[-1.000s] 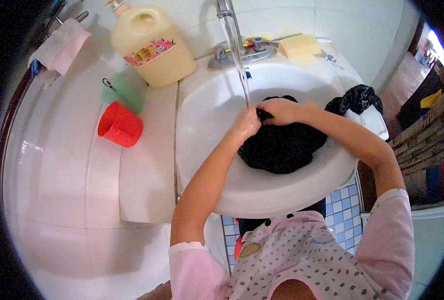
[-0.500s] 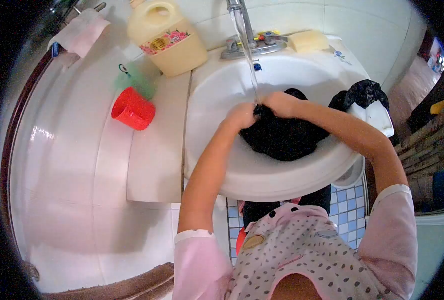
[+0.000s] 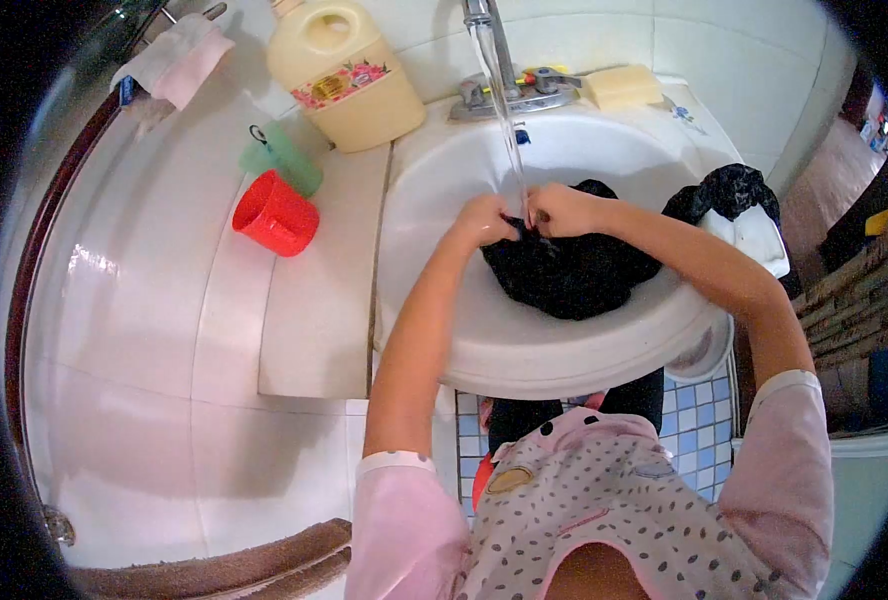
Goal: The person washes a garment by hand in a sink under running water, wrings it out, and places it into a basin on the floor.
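A dark, wet cloth (image 3: 576, 280), apparently a garment, lies bunched in the white sink (image 3: 524, 368). My left hand (image 3: 486, 220) pinches its upper left edge. Close by on the right, my right hand (image 3: 561, 210) has its fingers curled on the same fabric, and they are partly hidden. Between the two hands, a stream of water (image 3: 507, 120) falls from the metal faucet (image 3: 519, 98) onto the cloth.
On the left ledge stand a cream jug (image 3: 369, 115), a red mug (image 3: 294, 222) and a translucent green item (image 3: 289, 165). A pale yellow block (image 3: 622, 87) sits behind the basin. Black material (image 3: 729, 190) rests over a white container (image 3: 754, 240) at the right.
My hands have moved slightly apart, with cloth between them, and the water now runs down between them. The whole view has shifted a little.
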`<action>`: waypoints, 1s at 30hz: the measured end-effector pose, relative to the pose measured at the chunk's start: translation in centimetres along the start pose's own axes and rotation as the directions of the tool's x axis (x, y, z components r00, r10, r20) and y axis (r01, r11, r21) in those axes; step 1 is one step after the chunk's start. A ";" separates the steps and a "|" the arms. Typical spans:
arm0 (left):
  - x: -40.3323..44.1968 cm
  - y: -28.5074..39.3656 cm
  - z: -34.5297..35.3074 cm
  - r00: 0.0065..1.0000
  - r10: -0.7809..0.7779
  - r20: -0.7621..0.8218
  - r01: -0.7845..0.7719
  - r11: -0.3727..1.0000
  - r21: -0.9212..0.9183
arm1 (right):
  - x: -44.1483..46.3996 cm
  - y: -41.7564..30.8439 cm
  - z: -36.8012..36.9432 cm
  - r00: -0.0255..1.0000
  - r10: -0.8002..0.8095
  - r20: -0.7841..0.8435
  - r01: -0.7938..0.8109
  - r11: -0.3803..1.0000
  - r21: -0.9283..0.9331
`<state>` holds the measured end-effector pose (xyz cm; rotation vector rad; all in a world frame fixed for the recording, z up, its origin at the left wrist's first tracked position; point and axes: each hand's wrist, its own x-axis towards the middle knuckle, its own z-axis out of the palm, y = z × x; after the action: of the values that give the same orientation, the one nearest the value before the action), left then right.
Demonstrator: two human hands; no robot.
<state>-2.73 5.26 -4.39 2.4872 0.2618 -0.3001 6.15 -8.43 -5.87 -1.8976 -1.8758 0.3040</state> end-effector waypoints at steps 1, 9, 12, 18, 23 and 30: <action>0.2 0.8 0.5 0.998 0.022 -0.060 -0.010 0.981 0.195 | 0.3 -0.6 -0.5 0.990 0.067 0.127 -0.058 0.996 -0.071; -0.6 -0.4 0.3 0.972 0.219 0.085 -0.171 0.907 -0.385 | -0.4 -2.0 -2.3 0.866 0.435 0.248 -0.406 0.900 -0.160; 0.8 -0.7 1.2 0.978 0.204 -0.053 -0.206 0.978 -0.037 | -0.9 -1.6 -2.0 0.939 0.216 -0.267 -0.323 0.818 -0.476; 0.1 3.7 3.3 0.957 0.131 -0.260 -0.036 0.939 0.342 | -0.9 -1.8 -2.4 0.946 0.252 -0.203 -0.318 0.842 -0.436; 1.5 -0.4 3.7 0.899 0.409 -0.156 -0.374 0.903 0.212 | -1.0 -0.1 -0.5 0.990 0.139 -0.025 -0.141 0.966 -0.216; -0.3 2.6 2.8 0.982 0.124 -0.144 -0.040 0.875 0.482 | -0.9 -0.9 -0.7 0.907 0.421 -0.004 -0.365 0.782 -0.506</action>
<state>-2.73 1.48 -5.02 3.0136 0.1631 -0.1231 5.61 -9.50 -4.94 -2.6864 -1.7170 0.0460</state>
